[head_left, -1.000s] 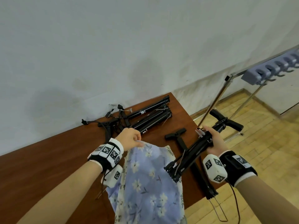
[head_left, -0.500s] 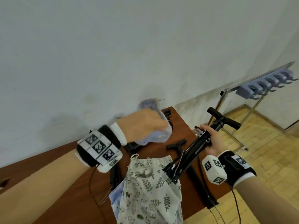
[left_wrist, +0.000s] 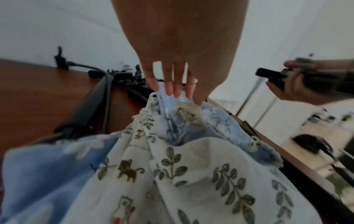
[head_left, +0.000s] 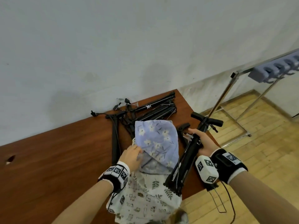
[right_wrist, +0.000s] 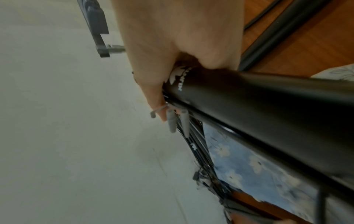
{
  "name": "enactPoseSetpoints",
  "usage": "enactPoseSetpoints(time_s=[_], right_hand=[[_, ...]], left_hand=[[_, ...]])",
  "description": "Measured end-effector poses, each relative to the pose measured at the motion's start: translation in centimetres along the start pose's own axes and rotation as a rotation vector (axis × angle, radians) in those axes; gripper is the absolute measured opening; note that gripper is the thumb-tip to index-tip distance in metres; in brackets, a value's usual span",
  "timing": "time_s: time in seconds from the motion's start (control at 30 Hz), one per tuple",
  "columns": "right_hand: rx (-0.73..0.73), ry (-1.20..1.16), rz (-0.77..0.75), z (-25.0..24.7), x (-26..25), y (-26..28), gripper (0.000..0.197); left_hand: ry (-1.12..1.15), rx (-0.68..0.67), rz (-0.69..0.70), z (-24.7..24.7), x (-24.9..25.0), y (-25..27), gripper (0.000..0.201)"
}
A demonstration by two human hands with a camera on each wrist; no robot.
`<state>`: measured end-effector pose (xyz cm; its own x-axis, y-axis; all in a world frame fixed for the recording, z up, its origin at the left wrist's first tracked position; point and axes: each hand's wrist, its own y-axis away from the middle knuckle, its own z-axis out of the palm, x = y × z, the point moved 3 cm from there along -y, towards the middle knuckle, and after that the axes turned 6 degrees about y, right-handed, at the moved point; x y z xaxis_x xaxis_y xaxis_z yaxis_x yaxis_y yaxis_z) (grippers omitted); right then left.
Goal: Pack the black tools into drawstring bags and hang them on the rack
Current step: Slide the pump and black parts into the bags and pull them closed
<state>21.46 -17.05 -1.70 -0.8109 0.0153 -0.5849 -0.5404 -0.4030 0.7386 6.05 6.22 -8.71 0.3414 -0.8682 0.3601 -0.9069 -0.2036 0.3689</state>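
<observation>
My left hand (head_left: 138,153) pinches the edge of a blue floral drawstring bag (head_left: 157,139), which lies folded back over a white leaf-print bag (head_left: 145,196) at the table's near edge. In the left wrist view my fingertips (left_wrist: 172,91) hold the blue cloth (left_wrist: 168,109) just above the white bag (left_wrist: 191,166). To the right, my right hand (head_left: 196,138) grips a long black tool (head_left: 182,167) with a T-handle, tilted beside the bags. The right wrist view shows its black tube (right_wrist: 258,103) in my fist (right_wrist: 168,84). Several more black tools (head_left: 153,110) lie piled near the wall.
The brown table (head_left: 56,151) ends just right of my right hand. Beyond it, over the wooden floor, stands a metal rack (head_left: 226,94) with a row of grey hooks (head_left: 273,70). Another black tool (head_left: 115,139) lies left of the bags.
My left hand lifted the blue floral bag off the pile, baring the white leaf-print bag, and has come back down with it. The right hand kept hold of the black tool.
</observation>
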Motion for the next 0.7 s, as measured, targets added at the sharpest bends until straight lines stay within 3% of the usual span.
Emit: enactPoseSetpoints(time_s=[0.03,0.1,0.13,0.17,0.2,0.3,0.4,0.47,0.63,0.7], right_hand=[[-0.021,0.056,0.044,0.2,0.7,-0.4,0.012],[-0.075,0.14,0.112,0.7,2.4,-1.1,0.016],[-0.101,0.156,0.129,1.1,3.2,-1.2,0.02],[-0.125,0.178,0.149,1.4,4.0,-1.4,0.021],[-0.15,0.198,0.166,1.7,4.7,-1.3,0.016],[-0.258,0.292,0.22,2.7,6.4,-0.8,0.015],[-0.374,0.353,0.244,3.6,8.1,0.1,0.012],[-0.422,0.389,0.245,4.1,9.3,0.6,0.012],[-0.493,0.462,0.327,5.1,10.4,1.8,0.027],[-0.526,0.42,0.339,5.2,10.7,1.2,0.01]], left_hand=[[0.046,0.024,-0.094,0.3,-0.5,-0.1,0.029],[0.178,-0.063,-0.251,1.3,-0.9,-0.3,0.051],[0.229,-0.119,-0.293,1.8,-0.7,-0.2,0.048],[0.252,-0.169,-0.312,2.0,-0.3,-0.1,0.033],[0.277,-0.172,-0.305,2.4,-0.1,-0.4,0.017],[0.416,-0.009,-0.238,2.3,0.5,-1.2,0.035],[0.585,0.108,-0.186,0.3,1.3,-1.6,0.017],[0.684,0.116,-0.171,-1.0,1.7,-2.1,0.028],[1.051,0.159,-0.171,-3.8,2.0,-2.2,0.009],[1.026,0.197,-0.172,-4.6,2.0,-2.2,0.032]])
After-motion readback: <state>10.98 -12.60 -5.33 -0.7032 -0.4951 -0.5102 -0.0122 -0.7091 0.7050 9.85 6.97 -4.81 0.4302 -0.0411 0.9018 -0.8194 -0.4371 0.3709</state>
